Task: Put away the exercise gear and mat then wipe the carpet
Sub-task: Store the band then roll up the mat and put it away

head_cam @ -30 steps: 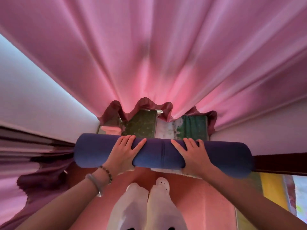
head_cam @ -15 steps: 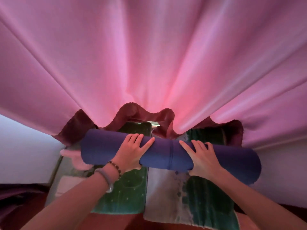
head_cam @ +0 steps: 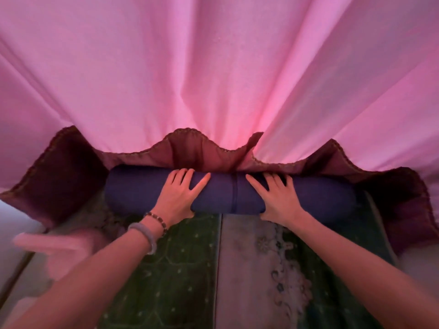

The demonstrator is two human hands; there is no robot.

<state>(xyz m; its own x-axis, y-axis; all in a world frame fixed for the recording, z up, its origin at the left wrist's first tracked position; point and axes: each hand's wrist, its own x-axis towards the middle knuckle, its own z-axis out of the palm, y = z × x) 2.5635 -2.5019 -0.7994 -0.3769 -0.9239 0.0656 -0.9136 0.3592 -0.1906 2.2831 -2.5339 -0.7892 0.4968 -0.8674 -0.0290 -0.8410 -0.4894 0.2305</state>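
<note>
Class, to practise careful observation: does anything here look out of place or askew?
The pink curtain's dark hem lies bunched on top of the rolled navy yoga mat instead of hanging free. Nothing else stands out.

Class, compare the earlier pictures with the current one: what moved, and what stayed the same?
The rolled mat went forward and down, from above the person's feet to the green carpet at the curtain hem. The left hand and right hand stayed spread on top of it.

Rolled navy mat (head_cam: 228, 194) lying crosswise, strapped.
</note>
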